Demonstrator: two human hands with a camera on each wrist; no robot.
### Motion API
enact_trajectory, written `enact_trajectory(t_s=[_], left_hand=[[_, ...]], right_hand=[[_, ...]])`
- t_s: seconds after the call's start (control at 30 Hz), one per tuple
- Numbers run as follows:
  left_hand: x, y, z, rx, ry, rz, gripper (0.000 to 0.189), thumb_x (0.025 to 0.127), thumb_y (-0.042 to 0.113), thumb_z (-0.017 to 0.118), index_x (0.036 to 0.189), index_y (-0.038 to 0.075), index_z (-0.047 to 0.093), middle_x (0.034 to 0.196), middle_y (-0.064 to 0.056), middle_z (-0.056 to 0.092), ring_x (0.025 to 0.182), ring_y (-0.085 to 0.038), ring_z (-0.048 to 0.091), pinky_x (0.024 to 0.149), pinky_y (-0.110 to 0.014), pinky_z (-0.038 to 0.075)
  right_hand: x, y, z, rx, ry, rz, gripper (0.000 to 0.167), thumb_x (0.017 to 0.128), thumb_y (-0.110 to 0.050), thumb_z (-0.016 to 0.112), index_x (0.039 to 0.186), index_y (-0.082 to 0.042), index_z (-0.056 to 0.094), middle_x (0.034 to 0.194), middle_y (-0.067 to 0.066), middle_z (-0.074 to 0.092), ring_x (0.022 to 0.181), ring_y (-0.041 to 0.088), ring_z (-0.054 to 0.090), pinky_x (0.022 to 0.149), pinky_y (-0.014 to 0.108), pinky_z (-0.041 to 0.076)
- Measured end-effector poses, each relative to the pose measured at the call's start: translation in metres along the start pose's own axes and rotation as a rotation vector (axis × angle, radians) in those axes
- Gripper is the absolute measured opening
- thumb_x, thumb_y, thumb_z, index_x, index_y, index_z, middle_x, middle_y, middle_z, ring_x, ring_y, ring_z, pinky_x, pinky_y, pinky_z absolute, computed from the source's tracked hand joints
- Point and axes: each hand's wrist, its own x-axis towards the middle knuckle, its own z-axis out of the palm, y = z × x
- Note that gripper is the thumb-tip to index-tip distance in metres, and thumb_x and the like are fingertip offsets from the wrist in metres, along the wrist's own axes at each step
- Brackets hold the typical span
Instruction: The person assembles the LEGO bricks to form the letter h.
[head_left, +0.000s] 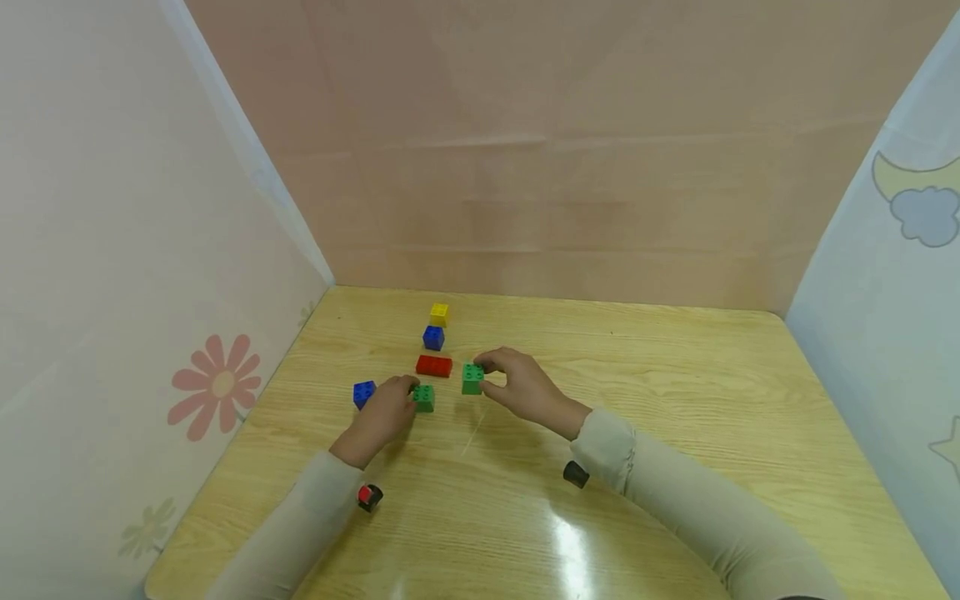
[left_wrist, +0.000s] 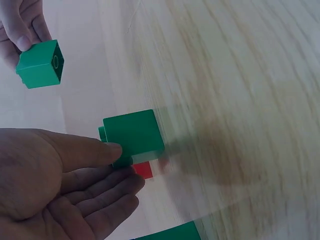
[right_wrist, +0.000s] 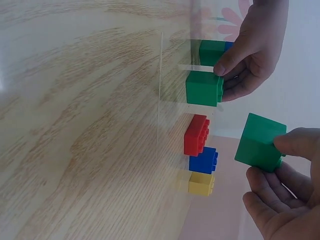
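My right hand [head_left: 528, 390] pinches a green toy block [right_wrist: 260, 142] between thumb and fingers. That block hangs above the table, its hollow underside showing in the left wrist view. To its left, my left hand [head_left: 381, 415] grips a second green block [head_left: 424, 398], thumb on one side and fingers on the other; this one sits low over the tabletop, studs up. Just beyond the left hand, a blue block [head_left: 363, 393] sits on top of another green block [right_wrist: 212, 52], mostly hidden by the hand in the head view.
A red long block [head_left: 433, 366], a blue block [head_left: 433, 337] and a yellow block [head_left: 439, 315] stand in a rough line toward the back of the wooden table [head_left: 675, 400]. Small black devices [head_left: 576, 474] show beside the sleeves. Upright panels [head_left: 525, 208] border the table.
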Motion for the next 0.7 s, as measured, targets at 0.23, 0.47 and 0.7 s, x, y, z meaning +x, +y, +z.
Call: enact_trajectory(t_s=[0.23,0.47,0.7], left_hand=[[-0.0008,0.0018,0.0000,-0.028,-0.029,-0.011,0.038,0.093,0.008,0.063,0.128,-0.002,0.057,0.124,-0.017,0.060,0.116,-0.032,0.057,0.095,-0.047,0.049],[-0.0053,0.0021,0.0058,-0.067,-0.025,-0.007,0.037,0.091,0.013,0.068,0.126,0.002,0.060,0.122,-0.013,0.063,0.113,-0.029,0.059,0.094,-0.046,0.050],[-0.0051,0.0049,0.0079,-0.144,-0.056,0.023,0.038,0.091,0.016,0.070,0.126,0.005,0.061,0.119,-0.009,0.064,0.109,-0.026,0.061,0.091,-0.043,0.052]], right_hand=[[-0.0009,0.0014,0.0021,-0.029,0.005,0.002,0.036,0.093,-0.019,0.069,0.127,-0.009,0.061,0.117,0.001,0.062,0.107,0.021,0.062,0.094,0.039,0.050],[0.0000,0.0036,0.0069,-0.030,-0.017,0.022,0.037,0.093,-0.020,0.069,0.128,-0.009,0.060,0.120,0.002,0.061,0.109,0.022,0.061,0.095,0.039,0.049],[0.0014,0.0027,0.0089,-0.041,-0.008,0.019,0.037,0.092,-0.020,0.069,0.127,-0.010,0.061,0.120,0.001,0.062,0.108,0.020,0.062,0.094,0.039,0.050]])
